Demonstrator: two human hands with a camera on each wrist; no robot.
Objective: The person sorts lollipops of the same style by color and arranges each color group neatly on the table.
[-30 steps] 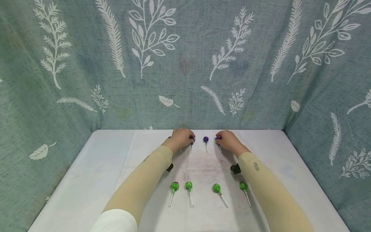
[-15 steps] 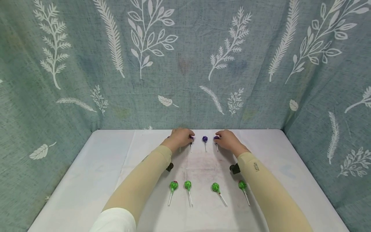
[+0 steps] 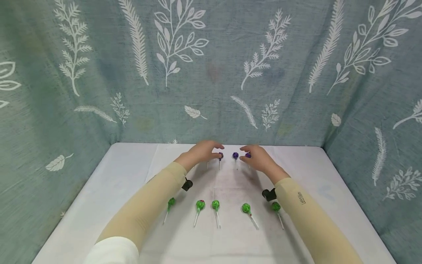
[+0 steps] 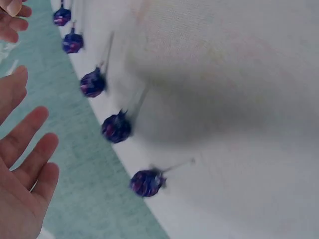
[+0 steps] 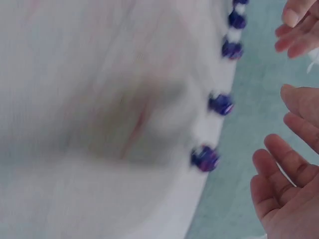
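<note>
Left wrist: purp. lollipops [image 4: 92,83]; rnd

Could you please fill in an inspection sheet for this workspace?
Surface: white tabletop, creased, with faint pinkish smudges.
Job's things: five purple lollipops in a row along the far edge; five green lollipops nearer the person, sticks pointing roughly towards them.
Clutter: nothing seen.
Grip: left hand and right hand near the purple row, fingers relaxed, holding nothing; a black device at each wrist.
Cables: nothing seen.
Surroundings: leaf-patterned grey-green curtain behind and on both sides.
</note>
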